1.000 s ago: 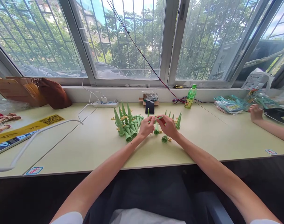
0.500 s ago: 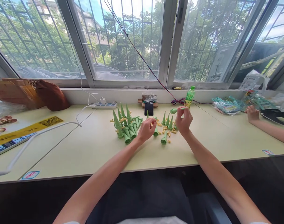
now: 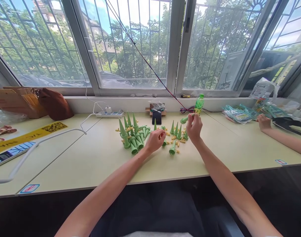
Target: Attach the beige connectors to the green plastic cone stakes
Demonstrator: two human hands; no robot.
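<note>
My right hand (image 3: pixel 194 127) is raised over the right part of the table, its fingers closed around a green plastic cone spike (image 3: pixel 183 120) whose wide end sticks out to the left. My left hand (image 3: pixel 155 141) hovers low beside the pile, thumb and fingers pinched together; whatever is in the pinch is too small to make out. Left of it stands and lies a cluster of green cone spikes (image 3: pixel 134 140), some with small yellow pegs. Between my hands are more upright spikes (image 3: pixel 179 132), loose yellow pegs (image 3: pixel 182 141) and one spike lying down (image 3: pixel 172 148).
A phone (image 3: pixel 156 118) leans on a small box behind the spikes. Further back are a green bottle (image 3: pixel 199 104) and a white power strip (image 3: pixel 109 114). Another person's hand (image 3: pixel 264 123) rests at right near bagged items (image 3: pixel 239 113). A white bent rod (image 3: pixel 45 138) crosses the left side.
The view has tilted up slightly. In my right hand the spike's wide end now points a little lower. My left hand stays pinched in nearly the same place.
</note>
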